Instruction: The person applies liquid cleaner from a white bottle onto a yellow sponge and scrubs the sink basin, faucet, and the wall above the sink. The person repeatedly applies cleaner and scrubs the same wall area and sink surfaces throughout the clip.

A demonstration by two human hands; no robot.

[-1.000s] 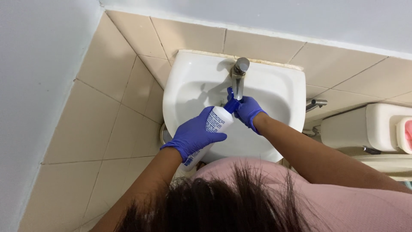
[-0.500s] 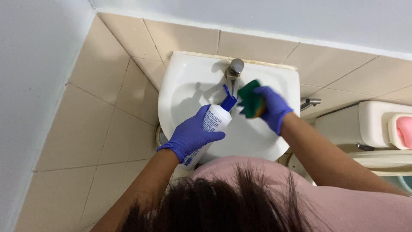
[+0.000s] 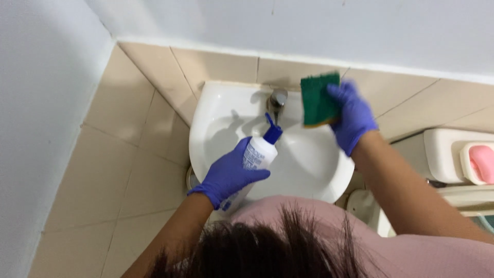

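Beige wall tiles (image 3: pixel 149 149) framed one white sink (image 3: pixel 309 159) with one metal tap (image 3: pixel 278 99). The left hand (image 3: pixel 229 175) (blue-gloved, arm bent up from below) was clamped around one white bottle (image 3: pixel 256 156), its blue flip cap tilted toward the tap above the basin. The right hand (image 3: pixel 352 117), raised over the sink's rear rim, gripped one green sponge (image 3: pixel 319 100) by its edge.

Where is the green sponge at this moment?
In the head view, the green sponge is held up in the gloved right hand, above the back right of the white sink and just right of the metal tap.
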